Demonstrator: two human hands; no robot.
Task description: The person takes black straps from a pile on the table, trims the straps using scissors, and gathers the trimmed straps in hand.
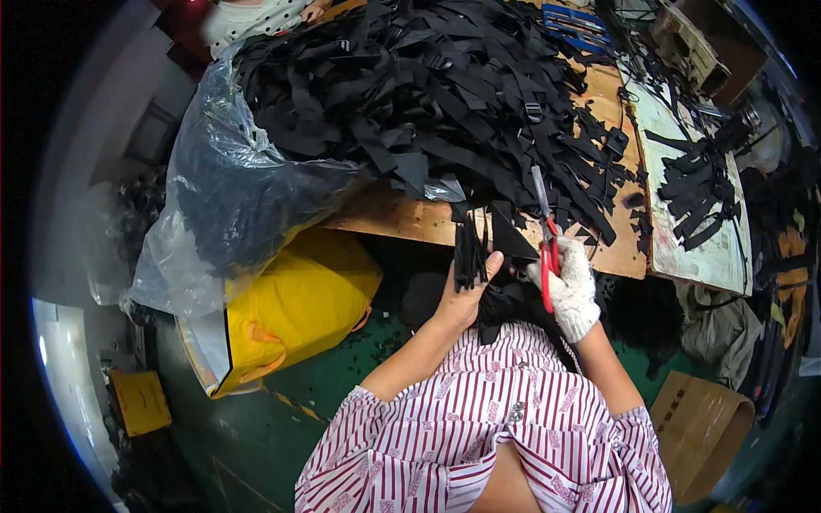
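Note:
My bare left hand (466, 286) is closed around a bunch of black straps (469, 256) near the table's front edge. A black triangular fabric piece (510, 239) lies just right of the bunch, between my two hands. My right hand (571, 286), in a white knitted glove, grips red-handled scissors (548, 256). Their blades point up and away from me, over the strap pile. More black strap ends hang below my left hand toward my lap. What my left fingertips press on is partly hidden by the straps.
A large heap of black straps (410, 94) covers the wooden table (385, 211). At left are a clear plastic bag (231, 171) and a yellow bag (299, 295). More straps lie on a white board (694, 231) at right. A cardboard box (701, 432) stands on the floor. Across the table sits another person (248, 24).

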